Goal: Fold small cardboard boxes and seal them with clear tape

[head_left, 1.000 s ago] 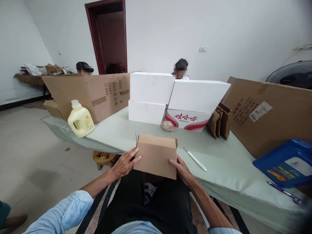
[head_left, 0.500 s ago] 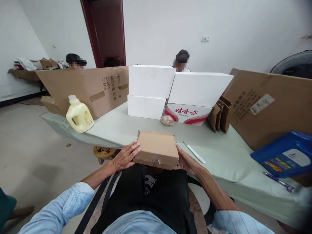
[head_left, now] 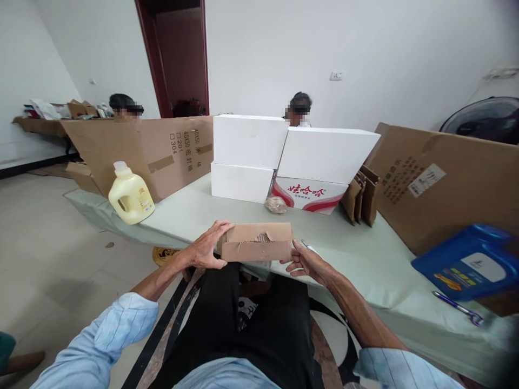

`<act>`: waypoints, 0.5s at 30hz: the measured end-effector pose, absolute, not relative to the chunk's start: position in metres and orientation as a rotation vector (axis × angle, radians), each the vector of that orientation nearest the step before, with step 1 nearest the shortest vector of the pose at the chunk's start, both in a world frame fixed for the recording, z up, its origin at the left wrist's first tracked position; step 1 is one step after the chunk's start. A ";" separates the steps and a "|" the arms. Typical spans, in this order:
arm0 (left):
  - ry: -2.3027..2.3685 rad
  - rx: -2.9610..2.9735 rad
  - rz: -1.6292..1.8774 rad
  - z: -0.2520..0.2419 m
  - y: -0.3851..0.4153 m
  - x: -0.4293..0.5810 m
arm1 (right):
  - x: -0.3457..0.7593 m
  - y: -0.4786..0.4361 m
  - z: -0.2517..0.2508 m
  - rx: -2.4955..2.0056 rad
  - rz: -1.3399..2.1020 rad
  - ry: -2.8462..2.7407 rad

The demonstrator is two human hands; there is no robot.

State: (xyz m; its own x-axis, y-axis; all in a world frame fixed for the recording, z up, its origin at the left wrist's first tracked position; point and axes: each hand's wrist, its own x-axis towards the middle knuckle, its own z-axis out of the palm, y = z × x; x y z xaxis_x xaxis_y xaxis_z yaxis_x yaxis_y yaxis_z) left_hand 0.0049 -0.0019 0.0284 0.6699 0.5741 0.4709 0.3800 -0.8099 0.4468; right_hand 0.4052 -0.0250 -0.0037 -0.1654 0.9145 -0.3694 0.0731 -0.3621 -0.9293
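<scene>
A small brown cardboard box [head_left: 257, 251] is tilted up at the table's near edge, its narrow side facing me with a torn patch along the seam. My left hand [head_left: 208, 246] grips its left end, thumb below and fingers over the top corner. At the right end, my right hand [head_left: 308, 262] holds the lower corner with its fingers partly underneath. Just beyond the right hand lies a white pen-like tool [head_left: 308, 246], mostly hidden by that hand. Behind the box sits a crumpled clear plastic bundle [head_left: 276, 205].
White boxes [head_left: 248, 141] are stacked at the table's middle, beside folded cardboard pieces [head_left: 360, 195]. Large cardboard sheets [head_left: 446, 194] stand on both sides. A yellow jug [head_left: 130, 195] is left; a blue jug [head_left: 466, 265] and a purple-handled tool [head_left: 458, 308] are right. Two people sit beyond.
The cardboard box has been tipped so that its side, not its broad top, faces me. Both hands have shifted their hold along with it. The view has moved slightly.
</scene>
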 end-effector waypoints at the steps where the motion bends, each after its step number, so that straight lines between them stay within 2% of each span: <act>1: 0.757 2.557 0.883 0.029 0.003 0.004 | 0.409 -0.023 -0.009 -1.489 1.456 -1.239; 6: 0.749 2.517 0.891 0.024 0.024 0.007 | 0.449 -0.014 -0.028 -1.796 0.514 -1.520; 11: 0.783 2.476 0.891 0.020 0.033 0.015 | 0.483 -0.022 -0.040 -2.211 -0.022 -1.685; 15: 0.801 2.427 0.932 0.021 0.035 0.018 | 0.489 -0.030 -0.051 -2.484 -0.148 -1.820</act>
